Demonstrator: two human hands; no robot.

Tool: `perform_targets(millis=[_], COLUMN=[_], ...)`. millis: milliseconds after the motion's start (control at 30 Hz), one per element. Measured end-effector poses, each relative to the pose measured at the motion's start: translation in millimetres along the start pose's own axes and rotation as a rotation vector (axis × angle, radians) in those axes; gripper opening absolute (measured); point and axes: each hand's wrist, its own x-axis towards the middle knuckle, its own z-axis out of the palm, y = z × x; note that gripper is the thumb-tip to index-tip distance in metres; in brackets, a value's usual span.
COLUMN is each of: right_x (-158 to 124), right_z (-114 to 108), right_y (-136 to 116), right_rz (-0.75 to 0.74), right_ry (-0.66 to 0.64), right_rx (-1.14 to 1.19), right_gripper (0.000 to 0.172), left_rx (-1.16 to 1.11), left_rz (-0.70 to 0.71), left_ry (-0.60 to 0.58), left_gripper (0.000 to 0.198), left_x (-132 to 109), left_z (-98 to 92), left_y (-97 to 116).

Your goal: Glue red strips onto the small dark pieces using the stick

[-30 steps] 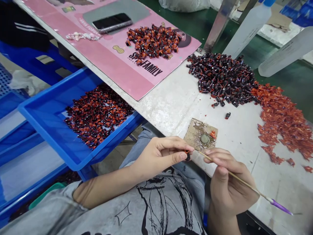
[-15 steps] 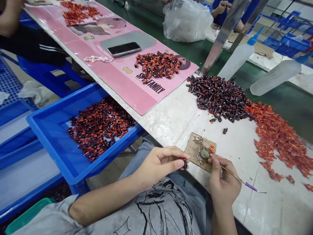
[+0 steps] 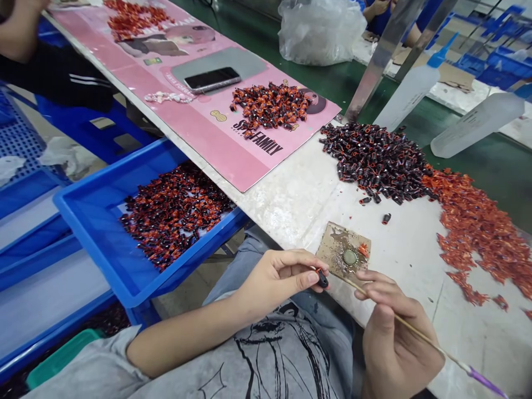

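Observation:
Between the thumb and fingers of my left hand [image 3: 286, 274] is a small black and red piece [image 3: 321, 278]. My right hand [image 3: 401, 330] is closed around a thin stick [image 3: 409, 326] with a purple part near its outer end; the other end reaches the black and red piece. Behind them lies a stained square board [image 3: 338, 241] with a small round dish [image 3: 349, 257] and an orange piece [image 3: 363, 249] on it. One black piece [image 3: 386, 219] lies alone beyond the board, near a pile of black pieces [image 3: 374, 160] and a pile of orange pieces [image 3: 486, 227].
A blue tray [image 3: 100, 266] of black and red pieces is at left. The pink mat [image 3: 195, 116] bears a phone [image 3: 213, 80] and more pieces. Two bottles [image 3: 409, 91] lean behind the piles, near a metal post [image 3: 374, 66]. Other people sit at the far left and back.
My right hand has moved right and nearer to me. The stick's tip has left the round dish and is now at the piece in my left hand, which is more tilted.

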Motion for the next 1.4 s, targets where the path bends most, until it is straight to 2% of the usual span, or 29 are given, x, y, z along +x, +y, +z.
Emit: perform_targets(millis=[133, 367, 633, 933, 1233, 1300, 1400], right_x=[-5.2, -5.4, -6.9, -10.0, -11.7, -10.4, -5.6], right_z=[1.5, 4.5, 5.1, 8.3, 9.5, 10.0, 4.2], right_y=[-4.5, -3.2, -5.2, -5.5, -7.1, -9.0, -11.0], right_rz=[-0.032, -0.035, -0.021, -0.036, -0.044, -0.041, -0.070], right_ry=[-0.157, -0.212, -0.150, -0.196, -0.206, -0.174, -0.039], right_rx=[0.067, 0.082, 0.097, 0.047, 0.058, 0.067, 0.074], right_gripper=[0.016, 0.017, 0.015, 0.019, 0.023, 0.019, 0.015], left_rx=[0.004, 0.009, 0.108, 0.213, 0.196, 0.210, 0.203], left_rz=[0.005, 0.042, 0.097, 0.158, 0.177, 0.167, 0.149], left_ry=[-0.004, -0.030, -0.032, -0.071, -0.086, -0.075, -0.049], left_gripper=[0.022, 0.018, 0.014, 0.021, 0.015, 0.017, 0.018], left_x=[-2.4, -5.7, -7.3, -10.8, -16.0, -17.0, -19.7], left_z=[0.0, -2.5, -6.4, -11.0, -12.0, -12.5, -12.4], left_y=[-1.2, -2.1, -5.4, -7.9, -6.6, -6.0, -4.0])
